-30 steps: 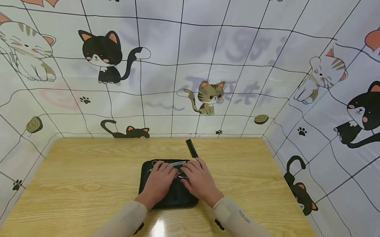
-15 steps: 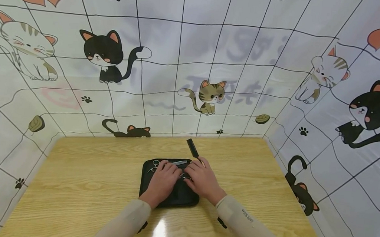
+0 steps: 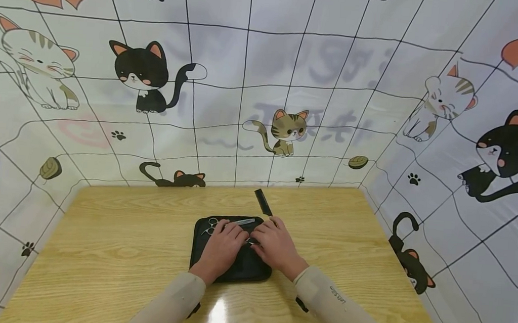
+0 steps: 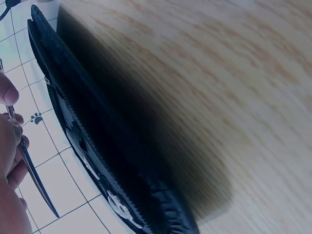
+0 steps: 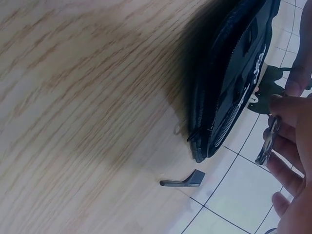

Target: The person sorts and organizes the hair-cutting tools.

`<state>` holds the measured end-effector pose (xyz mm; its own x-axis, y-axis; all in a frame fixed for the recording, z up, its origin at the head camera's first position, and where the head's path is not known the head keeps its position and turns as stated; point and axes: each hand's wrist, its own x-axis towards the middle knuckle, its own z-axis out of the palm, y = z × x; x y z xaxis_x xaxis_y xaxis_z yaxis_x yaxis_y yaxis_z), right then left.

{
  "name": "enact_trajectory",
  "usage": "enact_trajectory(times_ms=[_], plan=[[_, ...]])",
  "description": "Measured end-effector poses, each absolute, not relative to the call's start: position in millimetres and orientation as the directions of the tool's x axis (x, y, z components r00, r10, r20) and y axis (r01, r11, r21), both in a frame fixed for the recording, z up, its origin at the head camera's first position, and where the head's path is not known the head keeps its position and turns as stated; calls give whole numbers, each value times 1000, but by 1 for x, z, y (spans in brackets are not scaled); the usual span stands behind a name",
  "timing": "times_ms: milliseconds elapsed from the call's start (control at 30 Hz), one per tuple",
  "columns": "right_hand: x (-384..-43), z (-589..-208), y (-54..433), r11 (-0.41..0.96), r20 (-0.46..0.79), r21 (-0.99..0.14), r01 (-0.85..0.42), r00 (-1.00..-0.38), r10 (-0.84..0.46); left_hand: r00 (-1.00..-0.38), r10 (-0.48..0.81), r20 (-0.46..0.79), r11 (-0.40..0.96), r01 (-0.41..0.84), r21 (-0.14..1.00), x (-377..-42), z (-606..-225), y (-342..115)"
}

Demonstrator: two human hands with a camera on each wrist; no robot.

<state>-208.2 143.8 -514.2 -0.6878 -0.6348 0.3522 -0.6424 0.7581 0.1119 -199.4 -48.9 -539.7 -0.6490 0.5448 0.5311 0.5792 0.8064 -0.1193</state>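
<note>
A pair of slim metal scissors (image 4: 38, 183) is held up between both hands, over the open black zip case (image 3: 243, 269). My left hand (image 3: 220, 244) pinches it between thumb and fingers. On the other side, the fingers of my right hand (image 3: 276, 245) are curled round its shiny end (image 5: 268, 142). In the head view the hands hide most of these scissors. Toothed thinning scissors (image 3: 245, 222) lie in the case, their finger rings (image 3: 211, 223) showing left of my left hand. Just beyond my right fingers a black comb (image 3: 262, 202) lies on the table.
The case sits near the middle of a wooden table (image 3: 134, 238). Cat-printed cloth (image 3: 218, 102) rises at the table's back and along both sides. The case's zipped edge (image 4: 92, 131) stands up a little from the tabletop.
Both hands have shifted very slightly right in the head view, uncovering the finger rings in the case. The right fingers move a little at the scissors; case and comb stay put.
</note>
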Motion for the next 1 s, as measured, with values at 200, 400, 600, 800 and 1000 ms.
enact_trajectory(times_ms=[200, 400, 600, 800, 1000], plan=[[-207, -518, 140, 772, 327, 105, -627, -711, -623, -639, 547, 540, 798, 593, -108, -200, -545, -52], [-206, -518, 134, 785, 290, 118, -609, -734, -613, -637, 546, 544, 797, 595, -103, -200, -546, -55], [-205, -519, 133, 807, 257, 122, -578, -767, -588, -684, 518, 513, 798, 603, -2, -195, -539, -64], [-209, -527, 141, 837, 255, 114, -535, -799, -545, -751, 479, 454, 832, 554, 39, -192, -540, -90], [-211, -528, 148, 858, 233, 123, -498, -826, -513, -834, 421, 356, 865, 487, 118, -189, -541, -123]])
